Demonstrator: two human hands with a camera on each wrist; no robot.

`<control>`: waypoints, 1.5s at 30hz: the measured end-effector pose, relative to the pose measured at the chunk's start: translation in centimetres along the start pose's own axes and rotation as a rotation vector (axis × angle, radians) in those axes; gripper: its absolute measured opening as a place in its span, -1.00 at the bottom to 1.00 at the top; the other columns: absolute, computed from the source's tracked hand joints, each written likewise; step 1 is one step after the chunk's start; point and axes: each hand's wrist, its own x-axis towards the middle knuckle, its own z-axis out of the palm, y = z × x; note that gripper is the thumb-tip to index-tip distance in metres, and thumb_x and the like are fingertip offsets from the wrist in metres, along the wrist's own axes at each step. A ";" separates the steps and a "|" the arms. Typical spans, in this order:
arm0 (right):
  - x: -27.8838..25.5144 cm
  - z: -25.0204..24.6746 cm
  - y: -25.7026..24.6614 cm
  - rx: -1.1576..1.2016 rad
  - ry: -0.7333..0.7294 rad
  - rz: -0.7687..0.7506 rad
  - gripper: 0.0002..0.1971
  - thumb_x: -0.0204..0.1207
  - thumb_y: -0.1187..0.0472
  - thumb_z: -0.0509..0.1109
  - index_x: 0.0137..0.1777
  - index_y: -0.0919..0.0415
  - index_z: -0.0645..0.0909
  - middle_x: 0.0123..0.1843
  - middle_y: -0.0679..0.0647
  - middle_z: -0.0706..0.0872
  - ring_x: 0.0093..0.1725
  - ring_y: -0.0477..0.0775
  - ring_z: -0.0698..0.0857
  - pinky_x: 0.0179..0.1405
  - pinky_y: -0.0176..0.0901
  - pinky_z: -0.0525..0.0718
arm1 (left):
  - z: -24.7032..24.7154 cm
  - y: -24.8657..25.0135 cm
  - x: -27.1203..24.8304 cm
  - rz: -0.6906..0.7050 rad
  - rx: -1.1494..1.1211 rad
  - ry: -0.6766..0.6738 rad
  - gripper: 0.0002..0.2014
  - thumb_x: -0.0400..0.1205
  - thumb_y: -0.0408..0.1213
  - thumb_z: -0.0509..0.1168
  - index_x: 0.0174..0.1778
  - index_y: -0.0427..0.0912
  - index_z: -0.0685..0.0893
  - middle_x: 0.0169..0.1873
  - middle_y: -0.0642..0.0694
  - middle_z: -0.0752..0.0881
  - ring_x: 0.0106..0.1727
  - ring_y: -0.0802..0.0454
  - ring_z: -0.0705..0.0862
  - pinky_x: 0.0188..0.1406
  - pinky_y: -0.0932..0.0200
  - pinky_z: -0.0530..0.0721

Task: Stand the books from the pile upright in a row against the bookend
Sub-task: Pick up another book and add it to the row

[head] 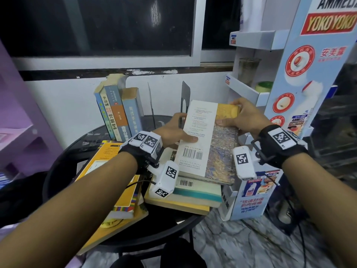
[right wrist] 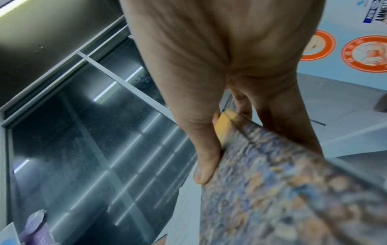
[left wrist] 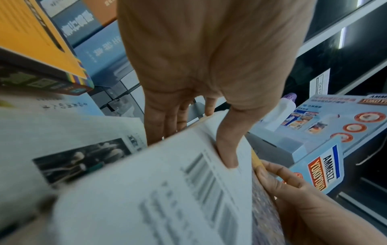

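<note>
A white-backed book with a barcode and a mottled blue-and-gold strip [head: 207, 140] is tilted up off the pile [head: 185, 194], back cover facing me. My left hand [head: 173, 130] grips its left edge, thumb on the cover [left wrist: 227, 149], fingers behind. My right hand [head: 245, 117] grips its far right corner, thumb on the patterned part [right wrist: 206, 159]. Several books [head: 117, 111] lean upright at the back left against a thin metal bookend [head: 150, 101]. A second grey bookend [head: 185, 97] stands behind the held book.
Yellow books [head: 114, 182] lie flat at the front left of the round black table [head: 160, 227]. A blue cardboard display stand [head: 301, 89] with shelves rises close on the right. The wall and a dark window are right behind.
</note>
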 end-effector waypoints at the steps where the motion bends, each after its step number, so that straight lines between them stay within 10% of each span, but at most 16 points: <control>1: 0.0 0.0 -0.3 0.006 0.035 -0.036 -0.32 0.18 0.06 0.73 0.23 -0.01 0.43 0.18 0.07 0.58 0.12 0.16 0.64 0.03 0.22 0.76 | -0.2 0.2 0.0 0.020 -0.007 0.016 -0.13 0.49 -0.46 0.48 0.57 0.07 0.12 0.24 -0.13 0.68 0.16 -0.16 0.71 0.11 -0.30 0.71; 13: -2.1 1.4 -4.8 -0.047 0.304 -0.411 -0.29 0.15 0.08 0.74 0.28 0.05 0.48 0.26 0.12 0.46 0.10 -0.06 0.43 -0.15 -0.37 0.35 | -1.8 0.8 0.8 0.317 -0.370 0.278 -0.30 0.61 -0.43 0.36 0.56 0.10 0.18 0.04 -0.05 0.75 -0.06 -0.03 0.79 -0.08 -0.07 0.77; 19: -2.8 2.2 -5.2 0.032 0.258 -0.459 -0.26 0.10 0.03 0.76 0.19 0.00 0.38 0.05 0.04 0.59 -0.02 0.09 0.60 -0.23 -0.17 0.52 | -2.2 1.4 0.8 0.376 -0.524 0.345 -0.46 0.58 -0.11 0.41 0.46 -0.06 0.39 0.04 -0.04 0.77 -0.02 -0.03 0.81 -0.03 -0.03 0.76; 24: -3.3 1.3 -5.7 -0.047 0.173 -0.418 -0.25 0.13 -0.06 0.73 0.30 -0.11 0.44 0.16 -0.06 0.60 0.14 0.05 0.60 0.11 0.12 0.68 | -2.4 2.3 0.5 0.429 -0.590 0.300 -0.57 0.58 -0.16 0.43 0.31 -0.14 0.47 -0.12 -0.05 0.79 -0.12 -0.05 0.79 -0.10 -0.01 0.77; 33: -3.9 -1.1 -8.5 -0.049 -0.148 -0.432 -0.49 0.22 -0.04 0.64 0.21 -0.18 0.63 0.10 -0.14 0.72 0.05 -0.07 0.73 0.07 0.06 0.77 | -3.9 1.5 -1.2 0.504 -0.540 0.173 -0.83 0.62 -0.25 0.34 0.08 -0.06 0.51 -0.14 -0.02 0.79 -0.13 0.00 0.78 -0.08 0.01 0.76; 45: -4.4 -0.1 -11.4 -0.324 -0.227 -0.477 -0.22 0.19 -0.11 0.67 0.46 -0.26 0.49 0.33 -0.13 0.64 0.16 -0.04 0.67 0.21 -0.08 0.65 | -4.8 1.1 -1.4 0.527 -0.612 0.178 -0.78 0.51 -0.15 0.32 0.02 -0.14 0.58 -0.31 0.04 0.77 -0.26 0.10 0.75 -0.19 0.15 0.70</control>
